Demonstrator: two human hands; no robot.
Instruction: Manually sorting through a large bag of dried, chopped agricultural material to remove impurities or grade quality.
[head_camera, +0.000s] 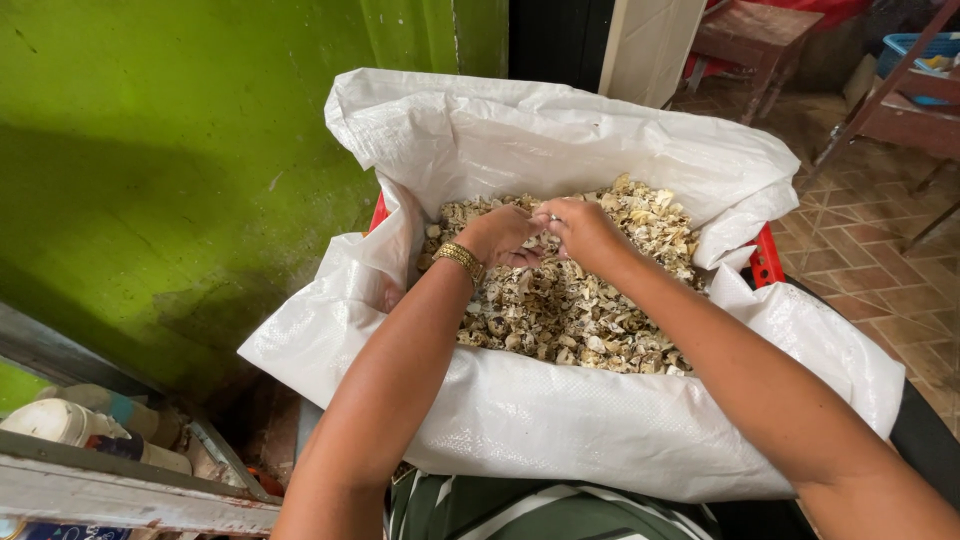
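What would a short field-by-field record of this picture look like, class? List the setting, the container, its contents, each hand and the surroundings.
Setting: indoors, beside a green wall, tiled floor
Container: white woven sack, mouth rolled open, lining a red crate
Contents: pale dried shell-like pieces, heaped
Left hand: in the pieces, fingers curled, gold bracelet on the wrist
Right hand: in the pieces, touching the left hand
Surroundings: wooden furniture and a blue basket behind

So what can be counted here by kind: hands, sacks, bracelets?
Hands: 2, left hand and right hand, both in the dried pieces
White woven sack: 1
Gold bracelet: 1
Total: 4
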